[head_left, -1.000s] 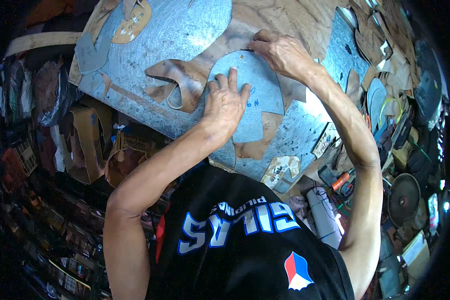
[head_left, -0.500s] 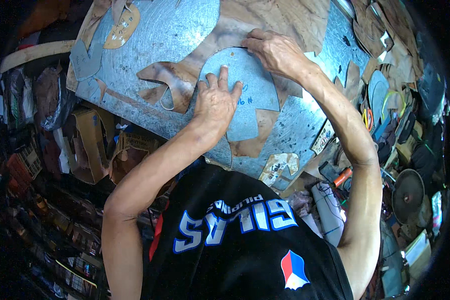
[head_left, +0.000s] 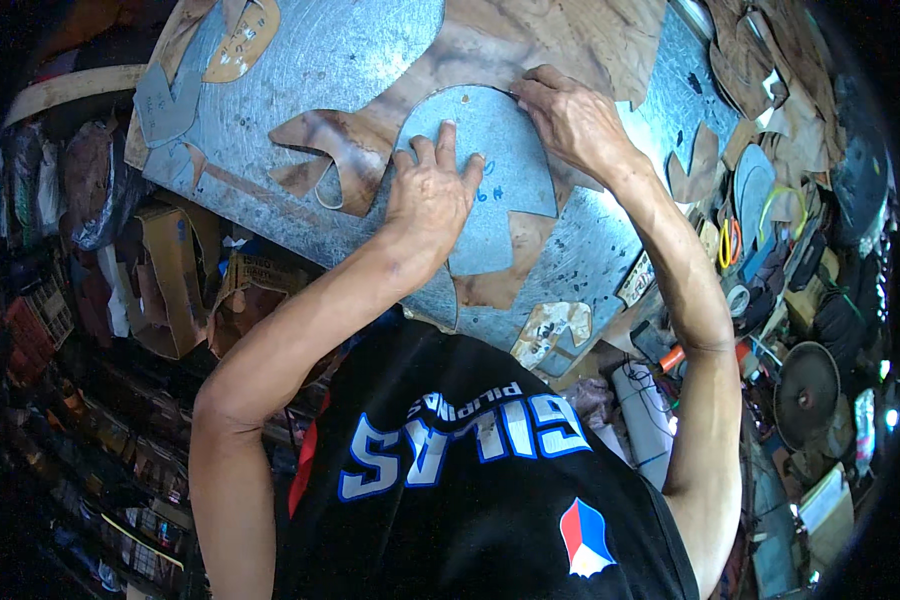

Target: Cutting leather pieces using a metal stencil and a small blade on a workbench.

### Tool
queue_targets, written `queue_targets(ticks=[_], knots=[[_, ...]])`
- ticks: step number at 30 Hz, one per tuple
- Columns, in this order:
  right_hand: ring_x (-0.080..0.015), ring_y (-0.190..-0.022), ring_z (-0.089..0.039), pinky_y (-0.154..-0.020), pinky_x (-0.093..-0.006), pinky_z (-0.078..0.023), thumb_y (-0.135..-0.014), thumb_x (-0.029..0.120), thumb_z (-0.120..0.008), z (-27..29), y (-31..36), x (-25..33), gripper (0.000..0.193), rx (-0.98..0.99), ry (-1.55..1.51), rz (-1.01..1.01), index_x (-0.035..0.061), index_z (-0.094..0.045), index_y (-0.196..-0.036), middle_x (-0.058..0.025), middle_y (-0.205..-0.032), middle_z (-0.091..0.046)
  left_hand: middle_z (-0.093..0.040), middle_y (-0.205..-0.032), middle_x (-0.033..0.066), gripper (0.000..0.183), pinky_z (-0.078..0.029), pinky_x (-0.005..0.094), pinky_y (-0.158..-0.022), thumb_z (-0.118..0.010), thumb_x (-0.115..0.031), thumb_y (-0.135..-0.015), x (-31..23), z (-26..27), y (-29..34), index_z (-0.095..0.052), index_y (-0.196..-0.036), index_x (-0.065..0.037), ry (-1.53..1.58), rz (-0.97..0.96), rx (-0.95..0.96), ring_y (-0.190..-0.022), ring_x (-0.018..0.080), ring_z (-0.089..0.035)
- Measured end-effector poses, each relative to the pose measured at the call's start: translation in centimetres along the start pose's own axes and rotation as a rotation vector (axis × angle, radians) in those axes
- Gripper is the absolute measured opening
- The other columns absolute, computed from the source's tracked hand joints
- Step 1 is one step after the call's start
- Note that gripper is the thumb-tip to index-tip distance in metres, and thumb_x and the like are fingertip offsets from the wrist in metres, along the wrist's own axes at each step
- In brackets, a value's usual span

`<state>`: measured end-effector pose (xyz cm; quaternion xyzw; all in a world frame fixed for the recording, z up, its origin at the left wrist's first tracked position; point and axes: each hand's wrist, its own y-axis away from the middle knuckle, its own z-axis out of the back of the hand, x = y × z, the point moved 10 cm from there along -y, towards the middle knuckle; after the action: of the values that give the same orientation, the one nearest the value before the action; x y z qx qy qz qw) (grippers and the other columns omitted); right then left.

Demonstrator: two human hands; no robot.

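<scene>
A grey flat template [head_left: 485, 240] with a rounded far end lies on a piece of brown leather [head_left: 530, 45]. My left hand [head_left: 430, 195] rests on the template with its fingers spread, pressing it down. At the template's far right curve, my right hand [head_left: 575, 125] is closed, with fingers and thumb pinched together right at the edge. Whatever it may hold is hidden by the fingers. Left of the template, the leather has a cut-out, ragged outline. Beneath everything is a scratched metal sheet [head_left: 320, 60] covering the table.
More templates lie about: a tan one [head_left: 243, 45] at the far left, a grey one [head_left: 167, 105] beside it, and a patterned one [head_left: 550, 332] by the near edge. Leather scraps [head_left: 770, 60] pile up at right, near orange-handled scissors [head_left: 730, 243]. Cardboard boxes [head_left: 170, 290] stand below at left.
My right hand has slid a little to the right and nearer along the template's curved edge. My left hand stays in place on the template. The view has shifted slightly.
</scene>
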<state>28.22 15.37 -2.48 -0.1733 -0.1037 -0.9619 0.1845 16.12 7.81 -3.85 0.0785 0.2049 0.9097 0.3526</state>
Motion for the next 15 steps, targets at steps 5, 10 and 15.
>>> queue_targets(ticks=[5, 10, 15], knots=[[-0.0344, -0.096, -0.067, -0.081, -0.043, -0.056, -0.095, 0.019, -0.06, -0.2, 1.2, -0.2, 0.023, -0.042, -0.026, -0.033, 0.008, -0.069, -0.114, -0.0098, -0.112, -0.066, -0.039, -0.15, 0.0246, 0.059, -0.051, 0.0406, -0.084, -0.065, -0.008, -0.083, 0.0, 0.3, 0.0, -0.055, -0.14, -0.021, -0.006, -0.005, 0.001, -0.109, 0.032, -0.057], [-0.0362, -0.087, -0.069, -0.075, -0.0444, -0.057, -0.095, 0.017, -0.059, -0.2, 2.5, -0.7, 0.024, -0.02, -0.063, -0.173, 0.0058, -0.07, -0.113, -0.0136, -0.105, -0.067, -0.04, -0.149, 0.0252, 0.06, -0.051, 0.0405, -0.084, -0.065, -0.007, -0.083, -0.1, 0.2, -0.2, -0.054, -0.141, -0.02, -0.004, -0.013, 0.005, -0.107, 0.0313, -0.058], [-0.0389, -0.088, -0.067, -0.077, -0.0451, -0.055, -0.095, 0.017, -0.059, -1.0, 4.7, -1.0, 0.022, -0.052, -0.144, -0.271, 0.0041, -0.068, -0.111, -0.0174, -0.1, -0.067, -0.038, -0.151, 0.0262, 0.061, -0.051, 0.0407, -0.085, -0.065, -0.007, -0.083, -0.2, 0.2, -0.2, -0.054, -0.141, -0.019, -0.035, -0.019, 0.018, -0.107, 0.0312, -0.058]])
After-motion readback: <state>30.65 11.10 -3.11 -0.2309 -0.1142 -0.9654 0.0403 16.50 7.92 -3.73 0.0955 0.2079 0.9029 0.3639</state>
